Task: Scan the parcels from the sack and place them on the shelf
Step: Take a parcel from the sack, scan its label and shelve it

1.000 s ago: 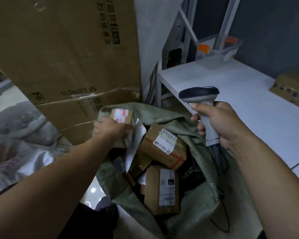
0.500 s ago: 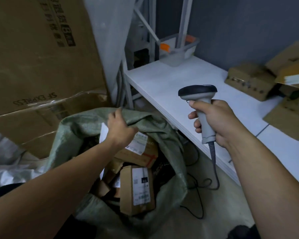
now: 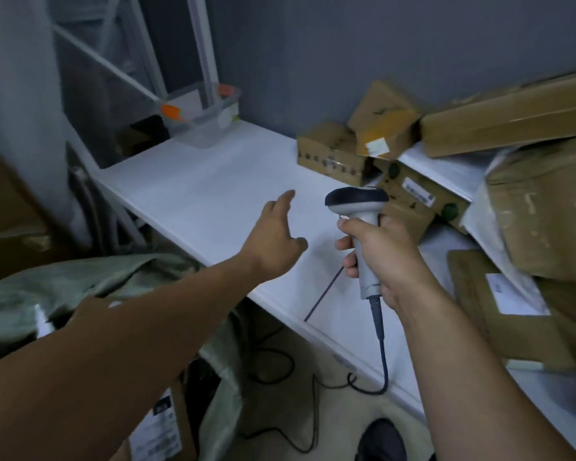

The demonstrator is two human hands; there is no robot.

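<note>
Head view. The right hand (image 3: 384,257) grips a grey barcode scanner (image 3: 359,224), cable hanging to the floor. The left hand (image 3: 273,237), fingers extended and holding nothing, reaches over the white shelf (image 3: 207,181). Cardboard parcels (image 3: 333,154) lie piled at right; a green sack (image 3: 80,277) sits lower left.

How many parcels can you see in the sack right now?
1: a cardboard parcel with a white label, at the bottom of the view, below the left forearm, inside the green sack. The forearm and sack folds cover much of the opening, so more may be hidden.
</note>
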